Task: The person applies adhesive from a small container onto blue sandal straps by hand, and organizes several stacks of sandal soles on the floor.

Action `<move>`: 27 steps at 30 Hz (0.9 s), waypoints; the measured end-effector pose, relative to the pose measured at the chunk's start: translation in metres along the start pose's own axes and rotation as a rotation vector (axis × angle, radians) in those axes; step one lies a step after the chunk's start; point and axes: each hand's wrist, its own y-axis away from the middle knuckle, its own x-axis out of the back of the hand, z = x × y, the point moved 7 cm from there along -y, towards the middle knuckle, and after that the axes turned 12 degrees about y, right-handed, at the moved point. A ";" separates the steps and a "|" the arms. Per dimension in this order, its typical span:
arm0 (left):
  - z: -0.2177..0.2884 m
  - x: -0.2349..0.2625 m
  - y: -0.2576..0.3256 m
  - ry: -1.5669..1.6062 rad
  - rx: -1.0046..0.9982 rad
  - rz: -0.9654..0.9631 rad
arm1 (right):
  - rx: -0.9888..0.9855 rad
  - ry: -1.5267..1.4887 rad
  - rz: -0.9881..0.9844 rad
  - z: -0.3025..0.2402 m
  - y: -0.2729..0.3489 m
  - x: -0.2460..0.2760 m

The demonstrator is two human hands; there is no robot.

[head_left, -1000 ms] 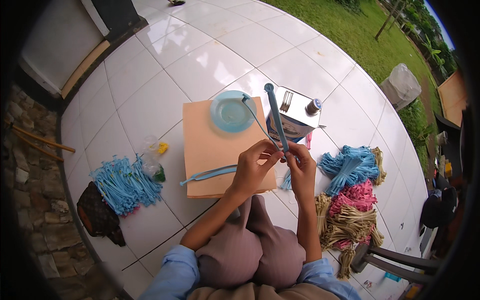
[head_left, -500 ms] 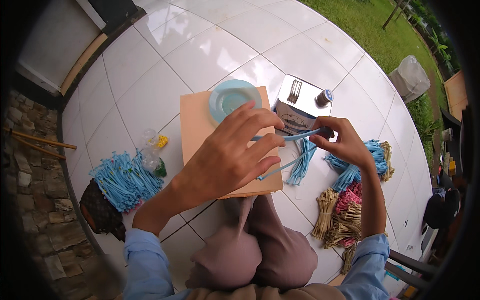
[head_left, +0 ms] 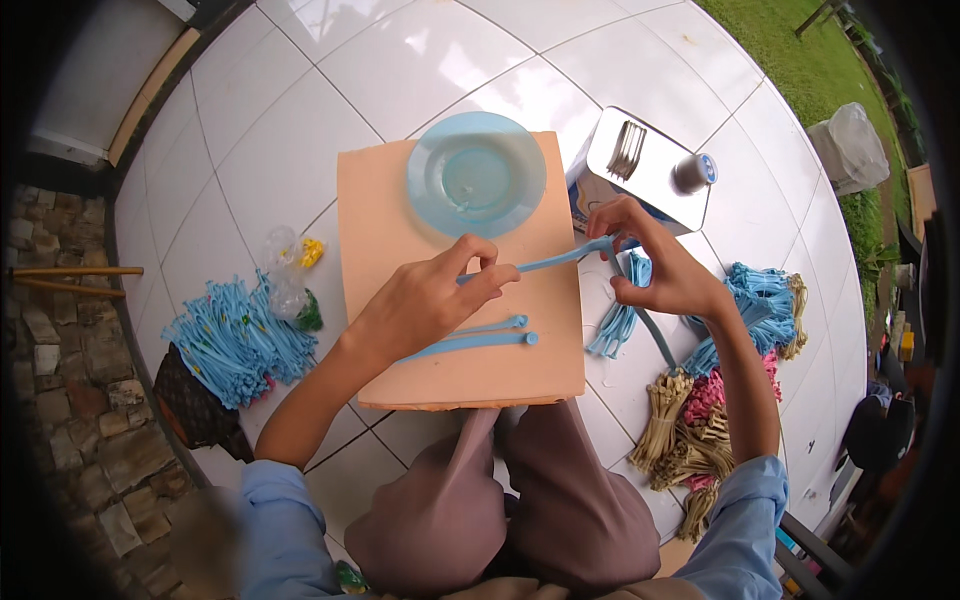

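Hands [head_left: 425, 300] [head_left: 655, 265] | now spread apart, both pinching blue strip [head_left: 545, 262] taut | over board [head_left: 380, 210]

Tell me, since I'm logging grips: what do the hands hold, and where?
Both hold one light-blue strip: left hand pinches its left end, right hand its right end.

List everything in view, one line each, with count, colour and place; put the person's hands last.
board: one, peach, centre on the white tiled floor
plate: one, clear blue, board's far end
held strip: one, blue, between both hands
loose strips: two, blue, on the board
metal tin: one, silver, right of the board
finished pile: one, blue, left
strip bundles: several, blue, pink, tan, right
left hand: pinching the strip
right hand: pinching its other end
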 end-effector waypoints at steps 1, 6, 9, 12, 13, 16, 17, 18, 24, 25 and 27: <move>-0.002 0.001 0.001 0.063 0.054 0.009 | 0.001 -0.004 -0.004 0.000 0.000 -0.002; -0.031 0.033 0.014 0.026 0.205 0.387 | -0.044 0.101 0.015 0.001 0.000 -0.010; -0.052 0.048 0.010 0.002 0.430 0.541 | -0.088 0.068 -0.001 0.005 -0.001 -0.012; -0.083 0.036 0.004 0.503 0.633 0.473 | -0.092 0.046 0.004 0.011 -0.001 -0.011; -0.085 0.035 0.000 0.442 0.603 0.427 | -0.089 0.030 0.013 0.013 -0.001 -0.012; -0.097 0.028 -0.007 0.424 0.553 0.393 | -0.085 -0.026 0.023 0.018 -0.002 -0.018; -0.099 0.026 -0.009 0.464 0.532 0.407 | -0.087 -0.027 0.022 0.021 -0.002 -0.020; -0.100 0.025 -0.011 0.465 0.536 0.406 | -0.078 -0.063 0.032 0.024 -0.003 -0.022; -0.087 0.029 -0.016 0.462 0.526 0.429 | -0.056 -0.158 0.048 0.030 -0.007 -0.028; -0.073 0.039 -0.015 0.228 0.474 0.520 | -0.078 -0.185 0.049 0.034 -0.006 -0.028; -0.044 0.051 -0.010 0.000 0.412 0.602 | -0.092 -0.233 0.072 0.037 -0.003 -0.024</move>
